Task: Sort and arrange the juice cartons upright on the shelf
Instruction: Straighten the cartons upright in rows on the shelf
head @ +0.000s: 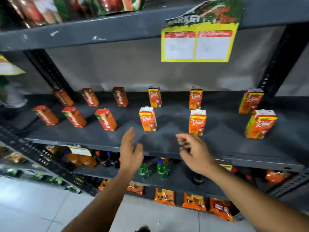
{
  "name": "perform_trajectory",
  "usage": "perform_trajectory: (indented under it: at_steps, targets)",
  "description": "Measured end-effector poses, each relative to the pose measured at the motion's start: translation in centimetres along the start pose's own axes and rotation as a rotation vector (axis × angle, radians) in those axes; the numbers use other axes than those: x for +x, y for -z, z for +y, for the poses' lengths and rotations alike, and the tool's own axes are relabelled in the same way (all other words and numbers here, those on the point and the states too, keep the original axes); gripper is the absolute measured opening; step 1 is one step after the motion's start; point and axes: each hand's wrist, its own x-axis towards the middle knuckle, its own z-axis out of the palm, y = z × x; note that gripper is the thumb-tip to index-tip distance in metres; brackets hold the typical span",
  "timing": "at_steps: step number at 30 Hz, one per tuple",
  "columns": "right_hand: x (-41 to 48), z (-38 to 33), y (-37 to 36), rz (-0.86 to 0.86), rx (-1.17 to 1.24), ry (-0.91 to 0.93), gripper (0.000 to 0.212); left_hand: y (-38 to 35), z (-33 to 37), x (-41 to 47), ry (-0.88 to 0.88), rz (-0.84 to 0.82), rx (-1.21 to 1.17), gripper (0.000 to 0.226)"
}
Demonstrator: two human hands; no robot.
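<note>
Six red-top cartons; six white-top "Real" cartons.

We see a dark shelf carrying twelve upright juice cartons, spaced apart in two rows.

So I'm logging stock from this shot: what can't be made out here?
- Head view: prices on the yellow tag are blurred.
- Small print on the juice cartons is too small to read.
- Bottles below are partly hidden by the shelf and left hand.
</note>
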Motion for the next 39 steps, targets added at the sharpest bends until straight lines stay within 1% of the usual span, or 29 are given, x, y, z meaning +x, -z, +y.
perform_trajectory:
  at_steps: [2, 3, 5, 7, 10, 12, 14, 16, 18, 20, 21, 22, 23, 25, 26, 27, 28, 30, 32, 35, 39]
  targets:
    - [2.6, -1.5, -3.7, -0.107, 0.051, -0.131, 0.057, 0.6, 0.3, 3.6, 0.097, -0.04, -0.076, 0.058]
    - [3.8, -2.0, -5.1, -0.11, 0.048, -0.181, 0.063, 0.5, 0.3, 5.0, 0.122, -0.069, -0.061, 0.057]
    - [6.1, -3.0, -7.6, -0.065, -0.008, -0.233, 0.071, 0.6, -0.4, 6.7, 0.117, -0.157, 0.004, 0.055]
    - [7.5, -3.8, -8.8, -0.009, -0.062, -0.263, 0.068, 0.3, -1.1, 7.2, 0.098, -0.247, 0.0, 0.054]
    - [8.1, -4.8, -10.3, 0.107, -0.078, -0.223, 0.046, 0.4, -2.0, 7.8, -0.032, -0.372, 0.082, 0.055]
    - [8.2, -5.2, -11.2, 0.176, -0.084, -0.208, 0.042, 0.9, -2.0, 8.3, -0.111, -0.447, 0.136, 0.055]
    - [8.3, -5.0, -11.8, 0.23, -0.097, -0.226, 0.041, 1.3, -1.4, 8.6, -0.119, -0.513, 0.166, 0.055]
    - [8.5, -4.6, -12.7, 0.299, -0.126, -0.26, 0.043, 2.0, -1.6, 9.0, -0.116, -0.574, 0.165, 0.06]
    - [8.1, -4.6, -13.3, 0.471, -0.149, -0.279, 0.052, 3.1, -2.1, 8.7, -0.079, -0.607, 0.107, 0.068]
    - [7.4, -5.8, -14.5, 0.633, -0.191, -0.205, 0.055, 6.0, -3.1, 7.3, -0.033, -0.581, 0.004, 0.068]
    - [7.2, -6.8, -15.6, 0.639, -0.223, -0.131, 0.052, 8.1, -3.8, 6.3, -0.05, -0.532, -0.053, 0.063]
    - [7.1, -8.0, -16.9, 0.592, -0.236, -0.06, 0.051, 10.4, -4.3, 5.3, -0.09, -0.462, -0.096, 0.057]
    - [7.3, -9.0, -18.1, 0.506, -0.23, -0.01, 0.051, 12.5, -4.8, 4.5, -0.119, -0.372, -0.14, 0.052]
    - [8.8, -10.1, -21.0, 0.295, -0.204, -0.01, 0.055, 15.5, -5.9, 5.6, -0.133, -0.159, -0.169, 0.051]
    - [9.8, -10.3, -22.2, 0.221, -0.191, -0.043, 0.058, 16.1, -6.5, 7.0, -0.097, -0.093, -0.137, 0.055]
    - [10.7, -10.4, -23.4, 0.175, -0.17, -0.092, 0.061, 16.5, -7.0, 8.7, -0.045, -0.086, -0.095, 0.06]
    - [11.6, -10.5, -24.4, 0.158, -0.138, -0.139, 0.063, 16.6, -7.2, 10.4, 0.003, -0.128, -0.047, 0.062]
    - [12.9, -10.8, -25.8, 0.178, -0.089, -0.193, 0.063, 16.7, -7.1, 12.9, 0.053, -0.265, -0.006, 0.061]
    - [13.6, -11.1, -26.5, 0.22, -0.093, -0.21, 0.06, 16.6, -6.8, 14.0, 0.022, -0.367, 0.012, 0.059]
    - [13.8, -11.0, -26.7, 0.263, -0.121, -0.206, 0.058, 16.3, -6.6, 14.4, -0.064, -0.431, 0.057, 0.059]
    - [14.3, -10.7, -27.0, 0.29, -0.136, -0.215, 0.058, 16.5, -7.0, 14.8, -0.079, -0.473, 0.064, 0.067]
